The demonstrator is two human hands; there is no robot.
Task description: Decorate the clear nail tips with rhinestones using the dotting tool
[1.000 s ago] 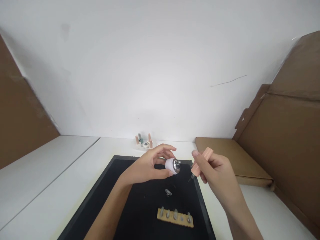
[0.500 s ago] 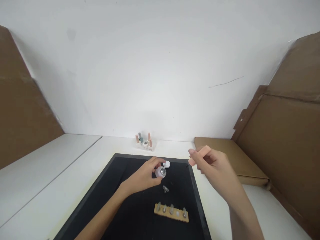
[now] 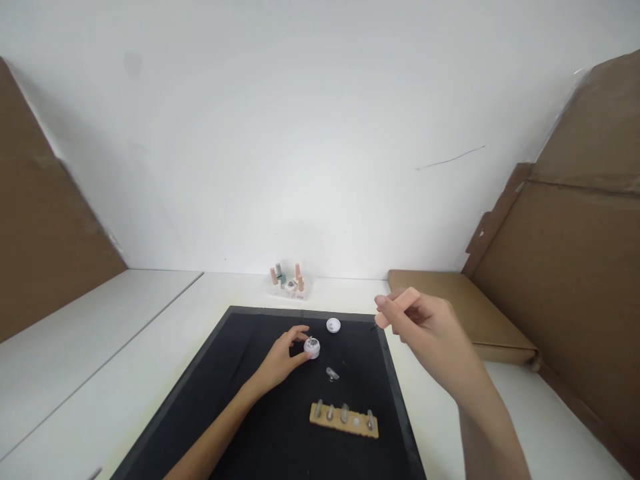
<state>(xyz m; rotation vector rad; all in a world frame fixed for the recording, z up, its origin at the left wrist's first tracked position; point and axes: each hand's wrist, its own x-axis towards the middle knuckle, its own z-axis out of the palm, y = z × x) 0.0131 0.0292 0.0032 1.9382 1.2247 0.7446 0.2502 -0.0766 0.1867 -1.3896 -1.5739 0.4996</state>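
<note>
My left hand (image 3: 281,360) rests low on the black mat (image 3: 260,427), its fingertips around a small white jar (image 3: 312,347) with silvery contents that stands on the mat. Just beyond it lies the jar's white lid (image 3: 333,325). My right hand (image 3: 425,327) hovers above the mat's right edge, holding a peach-coloured brush handle (image 3: 397,307) whose thin dark tip points down and left. A small clear nail tip on a stand (image 3: 332,375) sits in the mat's middle. Nearer me lies a wooden strip (image 3: 344,421) with several nail tips on it.
A small clear tray of polish bottles (image 3: 289,281) stands at the wall behind the mat. Flat brown cardboard (image 3: 465,313) lies on the white table at the right, with a large cardboard sheet (image 3: 575,267) leaning behind it. Another cardboard sheet (image 3: 35,227) leans at the left.
My left hand has lowered the jar from mid-air onto the mat. My right hand with the brush has moved away from the jar, up and to the right.
</note>
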